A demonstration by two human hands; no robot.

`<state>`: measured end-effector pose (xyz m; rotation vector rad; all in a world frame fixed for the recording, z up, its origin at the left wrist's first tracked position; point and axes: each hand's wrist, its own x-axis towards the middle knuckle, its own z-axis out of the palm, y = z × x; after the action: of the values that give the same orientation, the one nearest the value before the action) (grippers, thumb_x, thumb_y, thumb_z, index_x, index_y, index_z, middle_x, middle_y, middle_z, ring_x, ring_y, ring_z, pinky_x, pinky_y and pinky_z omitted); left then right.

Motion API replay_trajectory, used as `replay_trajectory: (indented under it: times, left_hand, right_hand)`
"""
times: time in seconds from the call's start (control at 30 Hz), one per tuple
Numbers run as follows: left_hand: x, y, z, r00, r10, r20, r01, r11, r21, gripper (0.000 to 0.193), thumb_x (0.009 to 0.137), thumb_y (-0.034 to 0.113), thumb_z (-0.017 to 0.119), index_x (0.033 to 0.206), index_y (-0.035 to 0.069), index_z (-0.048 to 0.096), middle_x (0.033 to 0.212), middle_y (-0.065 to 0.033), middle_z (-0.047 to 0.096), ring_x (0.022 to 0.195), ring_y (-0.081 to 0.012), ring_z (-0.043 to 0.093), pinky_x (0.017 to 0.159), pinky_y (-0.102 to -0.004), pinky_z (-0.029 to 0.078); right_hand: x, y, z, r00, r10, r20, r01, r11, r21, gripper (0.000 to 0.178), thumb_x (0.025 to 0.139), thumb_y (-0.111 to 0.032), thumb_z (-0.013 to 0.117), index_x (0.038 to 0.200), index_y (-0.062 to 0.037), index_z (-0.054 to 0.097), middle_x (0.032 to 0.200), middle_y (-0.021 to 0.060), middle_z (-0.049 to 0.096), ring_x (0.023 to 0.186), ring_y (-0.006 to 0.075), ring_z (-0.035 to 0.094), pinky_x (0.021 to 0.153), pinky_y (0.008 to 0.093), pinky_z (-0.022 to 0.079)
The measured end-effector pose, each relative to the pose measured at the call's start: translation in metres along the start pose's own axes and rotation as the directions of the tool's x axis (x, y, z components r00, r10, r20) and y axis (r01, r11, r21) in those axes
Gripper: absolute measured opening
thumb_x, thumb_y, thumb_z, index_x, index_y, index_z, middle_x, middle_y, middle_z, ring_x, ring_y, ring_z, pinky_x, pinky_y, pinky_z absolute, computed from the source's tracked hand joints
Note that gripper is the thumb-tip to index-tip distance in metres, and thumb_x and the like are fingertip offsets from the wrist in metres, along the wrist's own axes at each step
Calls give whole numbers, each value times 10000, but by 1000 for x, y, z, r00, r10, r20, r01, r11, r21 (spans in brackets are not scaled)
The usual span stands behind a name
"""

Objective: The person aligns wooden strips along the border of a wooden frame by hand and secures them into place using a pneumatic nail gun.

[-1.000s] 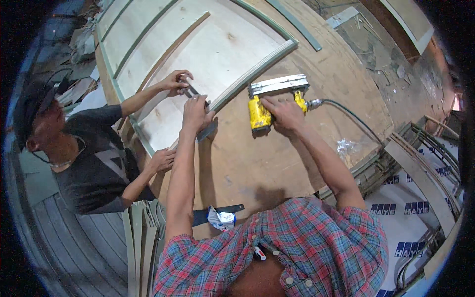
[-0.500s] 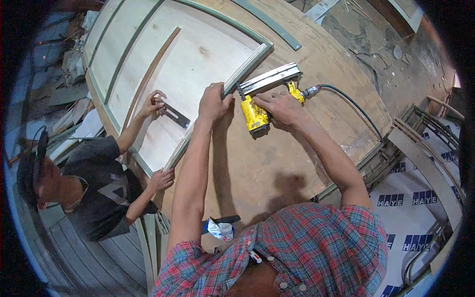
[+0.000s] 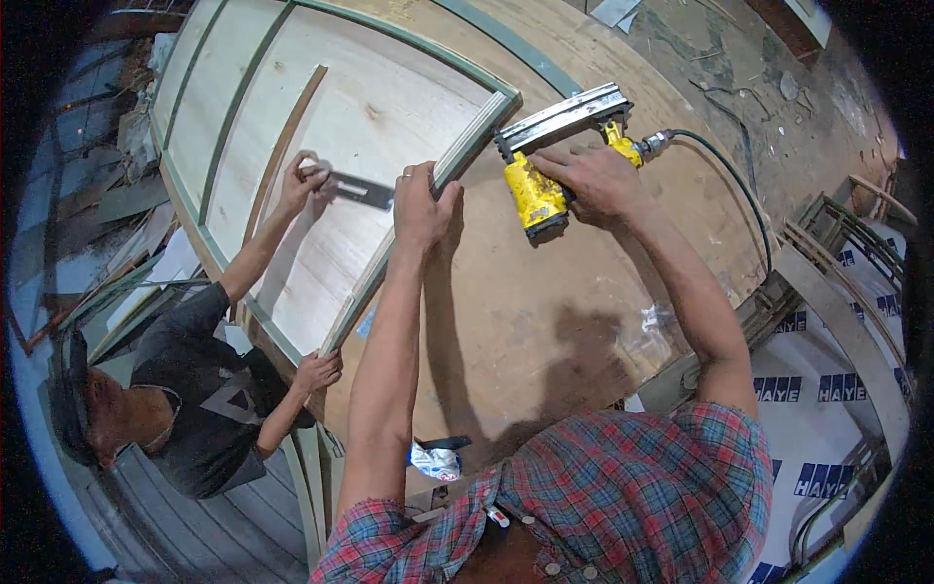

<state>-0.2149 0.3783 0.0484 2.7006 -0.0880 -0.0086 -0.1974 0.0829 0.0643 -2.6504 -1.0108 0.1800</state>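
My left hand (image 3: 424, 216) grips the near edge of a wooden panel frame (image 3: 475, 146), fingers over its rim. In my right hand (image 3: 601, 183) is a yellow pneumatic nail gun (image 3: 535, 195), held round its handle with its long silver magazine on the far side. The gun is over the table, just right of the frame's corner. Across the pale panel (image 3: 384, 117), a co-worker's hand (image 3: 307, 177) holds a dark, flat, slotted tool (image 3: 360, 190), its end close to my left hand. The co-worker's other hand (image 3: 317, 372) holds the frame's nearer corner.
A black air hose (image 3: 725, 161) runs from the gun over the right table edge. On the brown tabletop (image 3: 525, 321) lie a green strip (image 3: 516, 44) and, near me, a blue-white packet (image 3: 435, 461). A brown wooden strip (image 3: 287, 156) rests on the panel. Scrap wood surrounds the table.
The nail gun in my right hand has moved right and slightly away from me, apart from the frame. The co-worker's slotted tool has shifted toward my left hand, which still grips the frame.
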Motion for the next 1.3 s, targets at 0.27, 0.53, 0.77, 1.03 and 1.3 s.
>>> replay_trajectory:
  times: [0.27,0.53,0.77,1.03,1.3]
  left_hand:
    - [10,1,-8,997,20,80,-23,999,40,311,811,236,762,972,20,608,909,-175,601,876,-354,595,768,-446,483]
    - [13,0,-12,991,40,124,-50,996,74,311,807,216,757,958,19,570,888,-180,586,861,-375,588,754,-452,478]
    - [24,7,-22,965,109,240,-156,970,187,291,798,166,748,923,16,533,934,-184,569,907,-378,577,780,-475,481]
    - [26,3,-25,939,119,322,-182,968,175,289,790,117,744,929,14,513,917,-203,560,886,-403,565,774,-486,475]
    - [25,8,-23,935,119,334,-182,970,163,297,786,101,742,931,13,497,919,-212,558,884,-415,554,766,-496,460]
  right_hand:
    - [-5,7,4,999,-37,-10,37,999,19,524,807,-119,649,1306,-173,501,1235,2,606,1028,260,647,799,426,561]
    - [-4,9,13,998,-55,-39,56,998,33,506,818,-128,633,1304,-161,498,1212,24,611,1018,250,653,807,424,550]
    - [-1,16,17,997,-51,-60,54,997,52,490,830,-124,619,1305,-179,510,1184,3,620,1024,238,651,772,402,576]
    - [0,17,18,990,-95,-107,97,995,18,511,772,-130,660,1270,-186,560,1083,-2,649,910,223,658,778,392,522]
    - [-5,19,17,995,-103,-15,102,994,-29,475,836,-139,608,1306,-153,540,1136,15,630,1018,237,653,762,388,565]
